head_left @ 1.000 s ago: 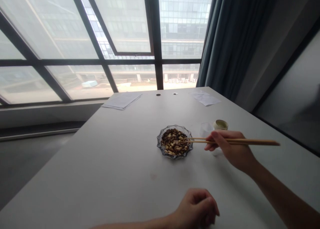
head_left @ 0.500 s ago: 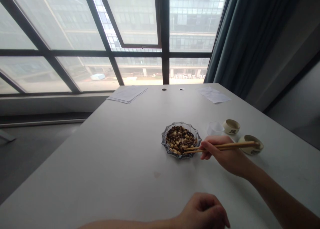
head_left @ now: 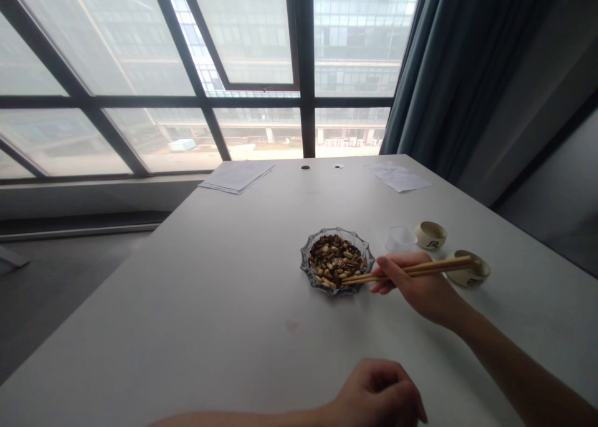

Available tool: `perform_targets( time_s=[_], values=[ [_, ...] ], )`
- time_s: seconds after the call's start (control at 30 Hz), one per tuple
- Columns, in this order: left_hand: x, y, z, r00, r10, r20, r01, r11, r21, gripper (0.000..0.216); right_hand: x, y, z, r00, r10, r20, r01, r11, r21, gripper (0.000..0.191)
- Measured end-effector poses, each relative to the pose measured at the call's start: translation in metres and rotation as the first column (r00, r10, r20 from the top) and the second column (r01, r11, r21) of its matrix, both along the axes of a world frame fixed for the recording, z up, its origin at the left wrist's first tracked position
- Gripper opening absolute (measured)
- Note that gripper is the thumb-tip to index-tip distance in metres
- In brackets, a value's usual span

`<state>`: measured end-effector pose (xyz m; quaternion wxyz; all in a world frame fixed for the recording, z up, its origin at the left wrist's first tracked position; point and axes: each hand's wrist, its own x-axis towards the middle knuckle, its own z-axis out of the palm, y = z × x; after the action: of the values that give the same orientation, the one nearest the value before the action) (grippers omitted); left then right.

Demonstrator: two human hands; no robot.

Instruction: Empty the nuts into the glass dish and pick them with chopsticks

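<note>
My right hand (head_left: 418, 290) is closed around a pair of wooden chopsticks (head_left: 446, 265). Their tips reach over the near right rim of a scalloped glass bowl (head_left: 306, 272) and touch what lies in it. Dark striped seeds and paler, nut-like pieces (head_left: 334, 259) fill the bowl; whether a piece is pinched between the tips is too small to make out. At the bottom of the view my left hand (head_left: 378, 393) rests on the table with its fingers curled in, and nothing shows in it.
Behind my right hand stand a translucent plastic cup (head_left: 400, 238) and two small cream bowls with dark markings, one farther back (head_left: 430, 235) and one nearer (head_left: 460, 280). Papers lie at the far left (head_left: 238, 177) and far right (head_left: 402, 178) of the white table (head_left: 210, 302).
The chopstick tips have drawn closer together inside the glass bowl. My left hand stays in place, and the view has shifted very slightly.
</note>
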<state>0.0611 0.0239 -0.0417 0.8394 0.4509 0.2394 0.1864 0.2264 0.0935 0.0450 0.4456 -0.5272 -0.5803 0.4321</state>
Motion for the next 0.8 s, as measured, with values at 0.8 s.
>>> perform_targets(
  time_s=[0.8],
  values=[
    [0.002,-0.003,-0.012,0.998,0.064,-0.005,-0.064,0.998,-0.025,0.052,0.175,-0.083,-0.040,0.420,-0.768,-0.484,0.888,0.459,0.043,0.033]
  ],
)
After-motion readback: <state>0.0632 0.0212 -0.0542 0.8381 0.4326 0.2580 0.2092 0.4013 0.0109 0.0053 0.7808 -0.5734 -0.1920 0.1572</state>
